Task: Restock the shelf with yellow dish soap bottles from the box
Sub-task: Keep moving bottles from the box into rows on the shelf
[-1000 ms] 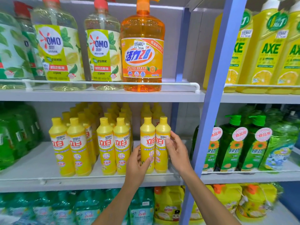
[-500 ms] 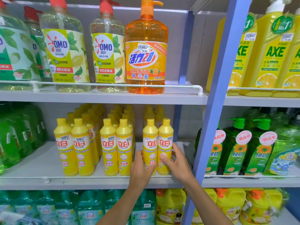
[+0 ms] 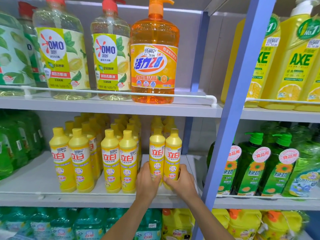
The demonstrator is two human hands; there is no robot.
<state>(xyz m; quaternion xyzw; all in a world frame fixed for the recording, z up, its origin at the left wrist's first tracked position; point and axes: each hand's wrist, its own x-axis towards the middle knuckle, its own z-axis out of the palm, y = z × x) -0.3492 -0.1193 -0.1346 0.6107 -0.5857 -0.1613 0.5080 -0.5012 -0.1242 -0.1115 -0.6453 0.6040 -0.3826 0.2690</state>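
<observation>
**Gripping a pair of bottles at the shelf front**

One blue upright (image 3: 242,101) splits the racking into two bays. Middle shelf (image 3: 34,179), left bay: six yellow dish soap bottles (image 3: 110,161) in the front row, set as three pairs; ranks behind too crowded to count. Shelf above: one orange pump bottle (image 3: 154,66), two OMO bottles (image 3: 58,58) beside it. Right bay: three green pump bottles (image 3: 256,167) with round tags.

Rightmost pair stands upright, touching, near the front edge. Left hand (image 3: 147,181) curls round the left bottle (image 3: 156,153) low down. Right hand (image 3: 181,182) wraps the right bottle (image 3: 173,153) likewise.
</observation>
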